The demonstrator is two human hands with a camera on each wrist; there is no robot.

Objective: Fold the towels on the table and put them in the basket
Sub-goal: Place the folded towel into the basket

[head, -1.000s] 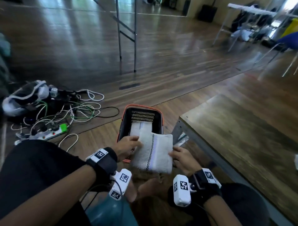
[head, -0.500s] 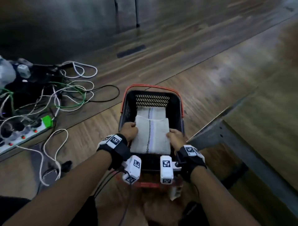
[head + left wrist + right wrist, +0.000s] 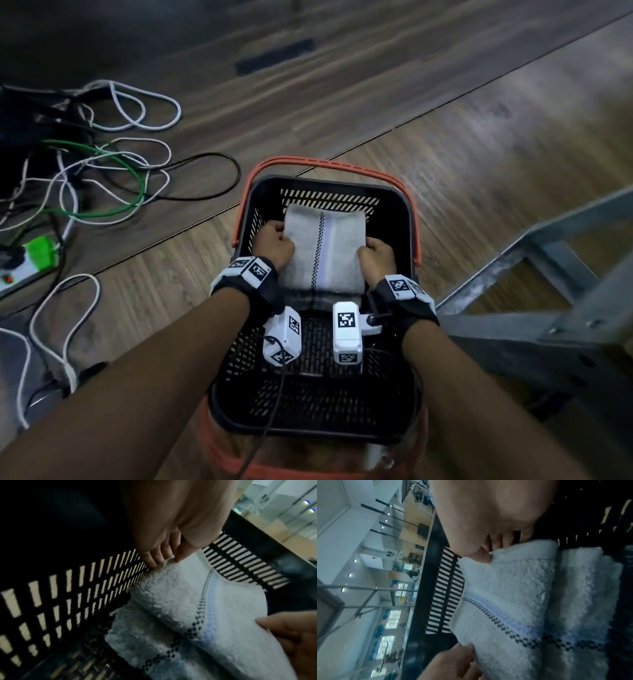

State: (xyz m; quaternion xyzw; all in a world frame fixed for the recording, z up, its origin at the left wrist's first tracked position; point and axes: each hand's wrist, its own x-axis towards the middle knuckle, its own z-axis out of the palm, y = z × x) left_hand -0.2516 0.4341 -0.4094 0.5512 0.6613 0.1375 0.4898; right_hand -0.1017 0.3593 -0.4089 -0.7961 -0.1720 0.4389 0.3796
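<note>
A black slotted basket (image 3: 404, 219) with an orange handle stands on the wooden floor in front of me. Inside it both hands hold a folded white towel (image 3: 325, 246) with a black checked stripe and a blue stripe. My left hand (image 3: 278, 236) grips the towel's left edge and my right hand (image 3: 371, 251) grips its right edge. In the left wrist view the left fingers (image 3: 159, 557) pinch the towel (image 3: 171, 596), which lies over a second folded towel (image 3: 142, 635). The right wrist view shows the right fingers (image 3: 486, 555) curled on the same towel (image 3: 505, 595), with the lower towel (image 3: 582, 585) beside it.
Loose cables (image 3: 102, 178) and a power strip (image 3: 20, 263) lie on the floor to the left. A grey metal table frame (image 3: 534, 308) stands close on the right of the basket. Bare wooden floor stretches beyond the basket.
Both hands have carried the folded towel from above the basket's near rim down into the basket, onto the towel lying there. My view has tilted downward.
</note>
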